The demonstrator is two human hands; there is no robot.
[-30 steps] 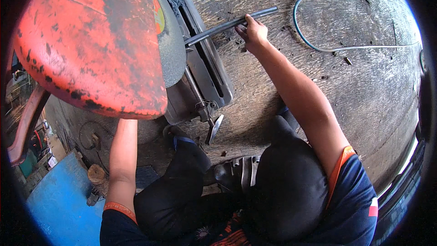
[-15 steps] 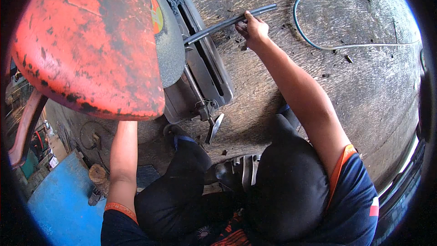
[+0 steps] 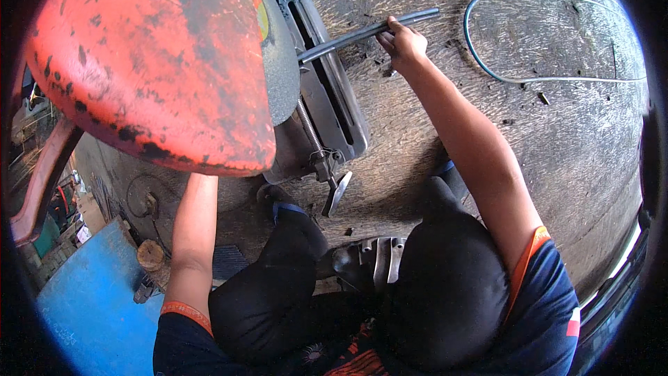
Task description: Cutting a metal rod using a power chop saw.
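Observation:
My right hand (image 3: 406,43) grips a thin grey metal pipe (image 3: 348,38) close to its outer end, thumb on top and fingers curled beneath. The pipe runs left over the slotted metal base (image 3: 356,124) of a cut-off saw, its inner end meeting or passing behind the dark abrasive disc (image 3: 284,76). A large, scuffed red blade guard (image 3: 153,69) covers most of the disc. Beneath that guard my left forearm (image 3: 195,216) disappears, so the left hand and whatever it touches are hidden. A threaded clamp screw (image 3: 309,125) with a flat handle (image 3: 337,195) extends toward me.
A thin hose (image 3: 480,63) loops across the worn floor (image 3: 557,146) at right, among small dark scraps. At left are a red curved bar (image 3: 45,184), a blue sheet (image 3: 97,299) and a round wood piece (image 3: 150,255). My feet flank the clamp handle.
The view has shifted, so the saw, pipe and hose appear farther right. The guard's near tip sits slightly higher in the picture. My right hand keeps its hold on the pipe.

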